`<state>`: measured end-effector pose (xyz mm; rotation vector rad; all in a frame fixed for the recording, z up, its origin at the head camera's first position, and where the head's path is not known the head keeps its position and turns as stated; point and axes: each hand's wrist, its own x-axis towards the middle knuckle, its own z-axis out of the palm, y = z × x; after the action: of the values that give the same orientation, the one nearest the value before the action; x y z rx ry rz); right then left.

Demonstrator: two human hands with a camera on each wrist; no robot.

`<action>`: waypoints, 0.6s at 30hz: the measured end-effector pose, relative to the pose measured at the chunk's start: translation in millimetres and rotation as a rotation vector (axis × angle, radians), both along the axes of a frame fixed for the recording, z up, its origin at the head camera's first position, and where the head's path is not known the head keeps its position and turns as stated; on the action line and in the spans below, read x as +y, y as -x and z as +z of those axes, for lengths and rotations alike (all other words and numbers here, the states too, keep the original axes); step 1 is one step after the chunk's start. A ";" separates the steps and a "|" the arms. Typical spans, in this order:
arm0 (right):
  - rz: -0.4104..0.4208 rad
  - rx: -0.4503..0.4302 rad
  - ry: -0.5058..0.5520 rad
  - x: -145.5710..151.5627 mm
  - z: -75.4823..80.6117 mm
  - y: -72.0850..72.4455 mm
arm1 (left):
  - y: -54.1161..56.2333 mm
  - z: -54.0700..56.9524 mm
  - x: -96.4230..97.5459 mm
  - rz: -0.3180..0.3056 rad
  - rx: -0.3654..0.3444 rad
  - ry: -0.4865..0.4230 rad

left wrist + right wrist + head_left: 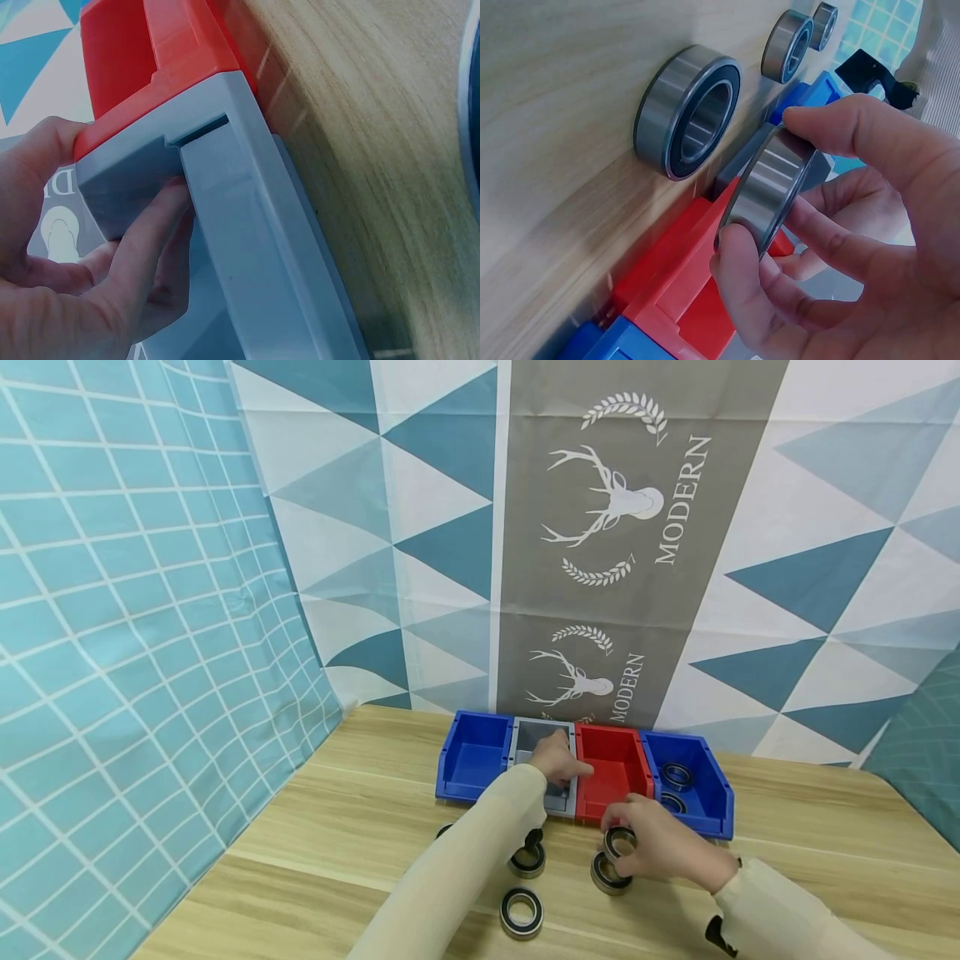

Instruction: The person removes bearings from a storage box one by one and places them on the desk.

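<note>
My left hand (pixel 557 758) reaches into the grey bin (pixel 562 802). In the left wrist view its fingers lie inside against the bin's side wall, and the thumb sits over the edge shared with the red bin (pixel 191 45), so the hand pinches that wall. With thumb and fingertips my right hand (pixel 663 843) holds a ball bearing (pixel 769 191) by its outer rim, raised in front of the red bin. Just below it on the table is another bearing (pixel 609 875); the right wrist view shows this bearing (pixel 649 124) standing beside the held one.
Two bearings (pixel 677 777) lie in the right blue bin (pixel 712 810); a left blue bin (pixel 472 760) ends the row. More bearings rest on the wooden table (pixel 360 827): one near the front (pixel 521 913), one by the left sleeve (pixel 527 862), another partly behind it. Patterned cloth hangs behind.
</note>
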<state>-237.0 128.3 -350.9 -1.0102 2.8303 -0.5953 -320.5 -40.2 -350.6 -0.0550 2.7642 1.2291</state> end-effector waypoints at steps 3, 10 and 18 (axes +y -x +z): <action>0.009 -0.002 0.009 0.4 -1.3 -1.5 | 0.5 -0.5 0.0 0.001 0.000 0.000; 0.022 0.000 0.013 0.7 -2.4 -4.7 | 1.7 -0.9 -0.3 0.000 0.001 0.002; 0.062 0.025 0.032 1.4 -3.7 -5.2 | 3.5 -1.9 -0.2 0.007 -0.012 -0.002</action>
<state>-231.8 129.6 -354.7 -1.1143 2.8070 -0.6287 -324.0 -40.4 -352.5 -0.0716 2.7545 1.2295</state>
